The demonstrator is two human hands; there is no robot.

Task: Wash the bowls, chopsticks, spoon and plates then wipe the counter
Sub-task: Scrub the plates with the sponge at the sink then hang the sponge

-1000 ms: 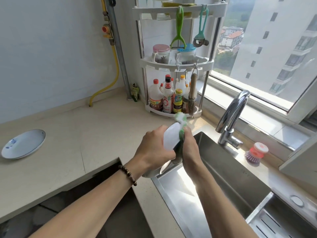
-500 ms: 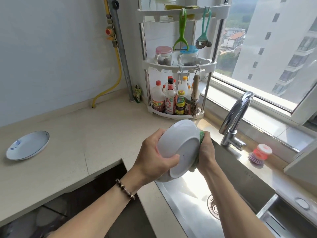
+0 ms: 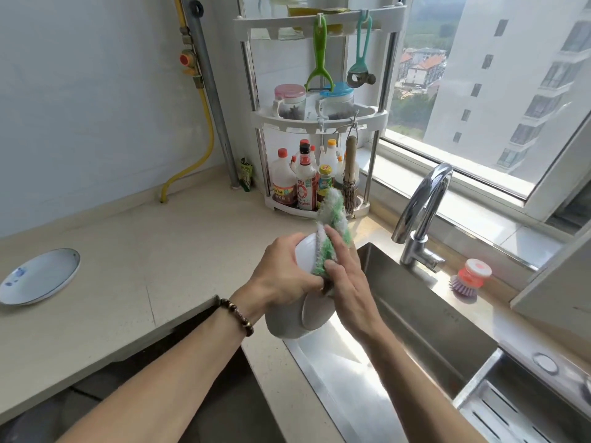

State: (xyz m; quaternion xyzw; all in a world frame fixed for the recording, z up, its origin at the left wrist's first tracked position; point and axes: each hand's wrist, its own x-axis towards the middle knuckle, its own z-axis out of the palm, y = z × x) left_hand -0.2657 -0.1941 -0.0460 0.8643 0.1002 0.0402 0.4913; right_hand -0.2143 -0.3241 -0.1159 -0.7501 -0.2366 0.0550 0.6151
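Two hands meet over the near-left corner of the steel sink, seen from the single head view. At centre frame the left hand, with a beaded bracelet on its wrist, grips a white bowl tilted on its side, its foot ring facing the camera; the thumb curls over the upper rim while the other fingers wrap round the far side, mostly hidden. Just beside it, toward three o'clock, the right hand presses a green-and-white scrubbing cloth against the bowl's upper edge with straight fingers held close together, and the thumb seems to pinch the cloth's lower end (the overlap there is hard to read). A loose end of the cloth sticks up toward twelve o'clock. Well apart at nine o'clock, a white plate with blue marks lies flat on the beige counter. At twelve o'clock a white corner rack stands on the counter, holding sauce bottles on its lowest tier, two lidded jars above, and a green peeler hanging from the top rail. A chrome faucet arches at two o'clock, with a red-and-purple dish brush beside it on the ledge at three o'clock.
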